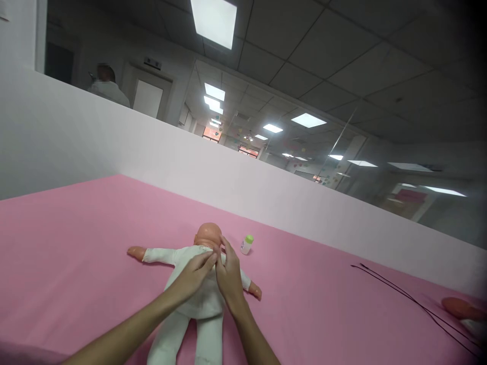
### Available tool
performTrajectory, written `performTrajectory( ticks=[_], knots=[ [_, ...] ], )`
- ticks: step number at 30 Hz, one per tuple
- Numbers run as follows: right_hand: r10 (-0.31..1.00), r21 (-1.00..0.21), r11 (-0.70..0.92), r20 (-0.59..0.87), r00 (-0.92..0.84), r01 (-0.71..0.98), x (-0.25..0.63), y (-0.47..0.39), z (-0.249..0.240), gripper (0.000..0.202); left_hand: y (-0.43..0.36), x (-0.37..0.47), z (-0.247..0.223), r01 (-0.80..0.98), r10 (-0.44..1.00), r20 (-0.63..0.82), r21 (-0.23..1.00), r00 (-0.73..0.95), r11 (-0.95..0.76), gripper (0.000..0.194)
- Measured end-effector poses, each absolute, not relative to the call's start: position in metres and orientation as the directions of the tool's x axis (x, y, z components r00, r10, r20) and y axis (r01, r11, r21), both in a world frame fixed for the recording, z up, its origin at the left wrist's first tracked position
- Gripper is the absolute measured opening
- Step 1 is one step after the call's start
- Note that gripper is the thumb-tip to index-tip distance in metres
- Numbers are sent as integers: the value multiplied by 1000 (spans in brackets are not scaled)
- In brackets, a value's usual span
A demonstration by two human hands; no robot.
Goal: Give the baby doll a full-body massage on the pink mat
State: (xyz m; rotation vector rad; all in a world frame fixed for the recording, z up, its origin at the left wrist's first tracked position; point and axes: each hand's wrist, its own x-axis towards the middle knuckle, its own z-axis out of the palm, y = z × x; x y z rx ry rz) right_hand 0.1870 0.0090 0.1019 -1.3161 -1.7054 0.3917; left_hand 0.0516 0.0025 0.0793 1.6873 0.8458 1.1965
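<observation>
Baby doll (198, 294) in white body and sleeves lies back-up under both hands, on a pink tabletop (304, 314). Arms spread; legs run down between the person's forearms. Left hand (198, 271): fingers bent, tips at the doll's upper back, just below the neck. Right hand (228, 271): beside the left, fingertips almost meeting it, fingers bent near the neck. Whether either one pinches the cloth, cannot tell. Doll's bald head (209, 233) just beyond the fingertips. Small white bottle with green cap (246, 245), upright, near the right hand, on its outer side and slightly beyond. Well apart, farther right of that hand: thin black cords (407, 294). Beyond both hands, a low white wall (243, 177); past it, far off to the left hand's side, a person in white (110, 91).
</observation>
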Motion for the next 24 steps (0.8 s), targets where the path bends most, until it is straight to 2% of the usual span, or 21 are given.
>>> performTrajectory(
  ticks=[2,5,9,12,14,17,21,24],
  knots=[
    [901,-637,305,434,2,708,201,19,93,59,20,38,76,234,885,408,859,225,-456,42],
    [912,-515,266,409,-40,815,210,25,74,43,44,24,61,503,896,424,750,131,-429,38],
    [916,-470,240,400,-38,849,208,32,56,25,60,21,42,660,934,331,673,135,-334,24],
    [918,-430,200,396,-15,880,205,40,48,17,66,26,39,801,949,276,527,154,-283,20],
    [920,-380,182,392,-20,907,204,46,45,16,69,30,41,848,950,259,450,176,-279,20],
    [923,-349,159,384,-14,924,203,52,43,22,74,35,45,864,946,244,407,211,-298,20],
    [928,-367,180,370,-34,913,206,47,53,24,68,35,53,871,939,251,374,235,-318,23],
    [920,-412,252,382,-85,876,210,34,65,19,54,30,60,849,910,324,372,259,-374,26]
  ],
)
